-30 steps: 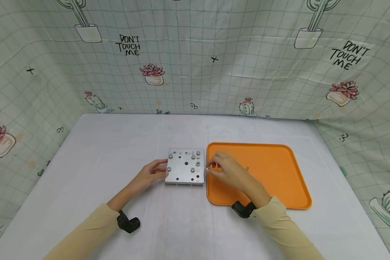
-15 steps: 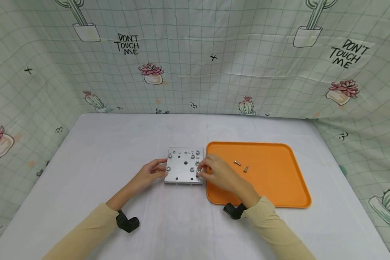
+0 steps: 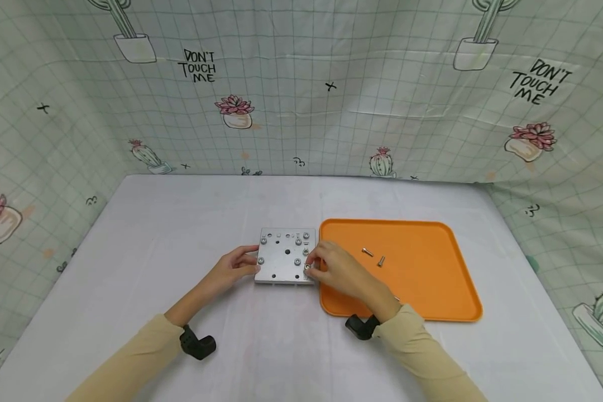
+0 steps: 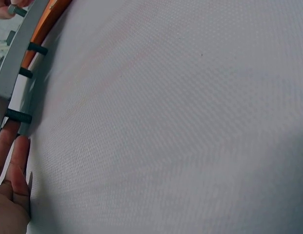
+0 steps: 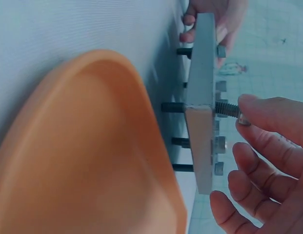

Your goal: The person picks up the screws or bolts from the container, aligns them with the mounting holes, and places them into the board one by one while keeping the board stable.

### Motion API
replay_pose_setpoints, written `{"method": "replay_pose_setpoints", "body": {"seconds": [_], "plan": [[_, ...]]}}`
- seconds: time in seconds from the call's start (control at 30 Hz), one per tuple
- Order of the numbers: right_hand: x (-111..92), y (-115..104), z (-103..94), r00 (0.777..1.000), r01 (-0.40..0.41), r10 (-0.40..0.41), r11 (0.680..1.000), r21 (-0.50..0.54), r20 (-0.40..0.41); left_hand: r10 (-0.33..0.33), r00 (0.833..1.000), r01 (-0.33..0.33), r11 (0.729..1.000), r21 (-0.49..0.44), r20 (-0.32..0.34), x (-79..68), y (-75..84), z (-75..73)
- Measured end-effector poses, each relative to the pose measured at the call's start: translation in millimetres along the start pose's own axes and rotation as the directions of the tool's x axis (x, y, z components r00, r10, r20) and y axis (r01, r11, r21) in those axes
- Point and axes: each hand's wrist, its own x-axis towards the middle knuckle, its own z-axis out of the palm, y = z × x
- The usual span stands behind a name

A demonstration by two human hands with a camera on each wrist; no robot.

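Observation:
A square silver metal plate [image 3: 281, 265] with holes stands raised off the table, with several socket-head bolts seated in it. At its left edge my left hand [image 3: 233, 265] holds it, thumb on the upper side and fingers below, as the right wrist view shows. My right hand [image 3: 341, 271] pinches a bolt [image 5: 230, 109] by its head between thumb and index finger. That bolt's threaded end meets the plate's top face near the right front corner, tilted slightly. Bolt shanks [image 5: 172, 107] stick out beneath the plate. Whether the pinched bolt has entered a hole cannot be told.
An orange tray [image 3: 427, 273] lies right beside the plate, under my right forearm. Two loose bolts, one at the left [image 3: 367, 252] and another [image 3: 381, 261], lie in it; a further small piece shows by the right wrist. A printed cloth [image 3: 291, 111] hangs behind the white table.
My right hand has moved left from the tray's edge to above the plate's right side, bringing the bolt onto it, then slightly forward toward me. The left hand stays on the plate.

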Motion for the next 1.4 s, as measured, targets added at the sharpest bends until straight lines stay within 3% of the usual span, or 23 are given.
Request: {"method": "replay_pose_setpoints", "body": {"seconds": [0.7, 1.0, 1.4], "plan": [[-2, 7, 1.5, 0.999, -0.023, 0.022, 1.000, 0.019, 0.041, -0.005, 1.000, 0.005, 1.000, -0.011, -0.006, -2.4, 3.3, 2.6], [-16, 26, -30.0, 0.997, -0.079, 0.078, 0.994, 0.076, 0.016, -0.016, 1.000, 0.016, 1.000, -0.001, -0.012, -1.2, 3.2, 4.4], [-48, 68, -68.5, 0.986, -0.162, 0.163, 0.986, 0.038, -0.018, -0.004, 1.000, 0.004, 1.000, -0.019, 0.011, -0.8, 3.9, 5.5]]}}
